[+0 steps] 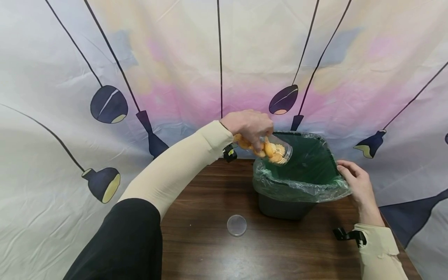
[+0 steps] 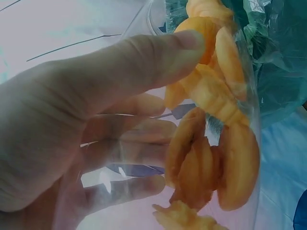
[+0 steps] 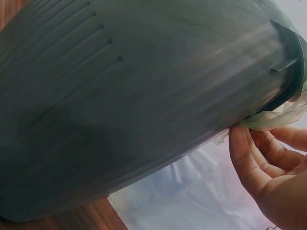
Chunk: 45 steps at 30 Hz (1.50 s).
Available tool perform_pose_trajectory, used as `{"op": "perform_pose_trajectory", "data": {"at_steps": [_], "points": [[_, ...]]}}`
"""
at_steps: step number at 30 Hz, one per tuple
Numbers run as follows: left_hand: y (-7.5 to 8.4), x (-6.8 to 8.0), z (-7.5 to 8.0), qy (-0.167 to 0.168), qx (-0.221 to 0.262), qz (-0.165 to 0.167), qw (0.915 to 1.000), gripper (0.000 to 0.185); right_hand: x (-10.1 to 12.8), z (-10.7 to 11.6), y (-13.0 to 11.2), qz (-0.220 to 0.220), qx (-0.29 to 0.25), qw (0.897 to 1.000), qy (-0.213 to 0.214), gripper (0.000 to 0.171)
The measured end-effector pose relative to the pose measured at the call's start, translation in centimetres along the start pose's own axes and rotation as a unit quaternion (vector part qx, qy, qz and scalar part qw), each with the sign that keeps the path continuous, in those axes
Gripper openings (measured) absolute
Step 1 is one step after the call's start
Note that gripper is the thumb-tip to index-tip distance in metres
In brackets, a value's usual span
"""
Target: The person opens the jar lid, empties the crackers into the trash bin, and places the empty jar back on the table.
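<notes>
Cup point(image 1: 276, 149) tipped over bin point(image 1: 280, 206), seemingly pastries

The right hand point(image 3: 268, 167) is touching the edge of the green liner point(image 3: 276, 117) under the rim of the dark grey bin point(image 3: 134, 110), fingers bent. The bin is standing on the wooden table point(image 3: 72, 221).
</notes>
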<state>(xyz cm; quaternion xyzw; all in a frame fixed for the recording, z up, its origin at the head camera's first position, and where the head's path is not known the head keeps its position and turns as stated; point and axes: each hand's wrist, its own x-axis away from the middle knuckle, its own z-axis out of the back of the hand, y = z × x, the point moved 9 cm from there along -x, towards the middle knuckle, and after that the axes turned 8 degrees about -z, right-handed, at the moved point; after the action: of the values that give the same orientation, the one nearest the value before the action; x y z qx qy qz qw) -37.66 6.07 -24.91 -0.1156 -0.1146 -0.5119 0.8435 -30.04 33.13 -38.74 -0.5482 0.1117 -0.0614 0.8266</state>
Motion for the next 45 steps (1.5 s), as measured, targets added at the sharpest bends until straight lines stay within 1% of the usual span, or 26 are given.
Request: {"op": "perform_pose_trajectory", "data": {"at_steps": [5, 10, 14, 21, 26, 32, 40, 45], "points": [[-0.2, 0.2, -0.1, 0.003, 0.006, 0.0, 1.0, 0.034, 0.0, 0.0, 0.1, 0.0, 0.005, 1.0, -0.001, 0.035], [-0.2, 0.3, -0.2, 0.009, 0.004, -0.009, 0.9999, 0.038, 0.0, 0.1, 0.1, 0.004, 0.007, 1.0, 0.0, 0.035], [-0.3, 0.4, -0.1, 0.017, 0.01, -0.009, 0.9998, 0.042, 0.0, 0.0, 0.0, 0.007, 0.003, 1.0, 0.0, 0.034], [-0.4, 0.3, -0.5, 0.014, 0.011, -0.003, 0.9998, 0.044, 0.0, 0.0, 0.0, 0.005, 0.004, 1.0, -0.002, 0.034], [-0.6, 0.3, -0.6, 0.019, 0.014, -0.008, 0.9997, 0.042, 0.0, 0.0, 0.0, 0.006, 0.004, 1.0, -0.002, 0.034], [-1.0, 0.4, -0.8, 0.021, 0.014, -0.014, 0.9996, 0.047, 0.0, -0.1, 0.0, 0.006, 0.003, 1.0, 0.0, 0.033], [-1.2, 0.4, -1.4, 0.031, 0.048, -0.02, 0.9982, 0.048, -0.1, -0.2, 0.1, 0.006, -0.001, 1.0, -0.002, 0.033], [-1.4, 0.4, -1.4, 0.033, 0.057, -0.015, 0.9977, 0.045, -0.1, -0.2, 0.1, 0.008, 0.002, 1.0, -0.004, 0.033]]}}
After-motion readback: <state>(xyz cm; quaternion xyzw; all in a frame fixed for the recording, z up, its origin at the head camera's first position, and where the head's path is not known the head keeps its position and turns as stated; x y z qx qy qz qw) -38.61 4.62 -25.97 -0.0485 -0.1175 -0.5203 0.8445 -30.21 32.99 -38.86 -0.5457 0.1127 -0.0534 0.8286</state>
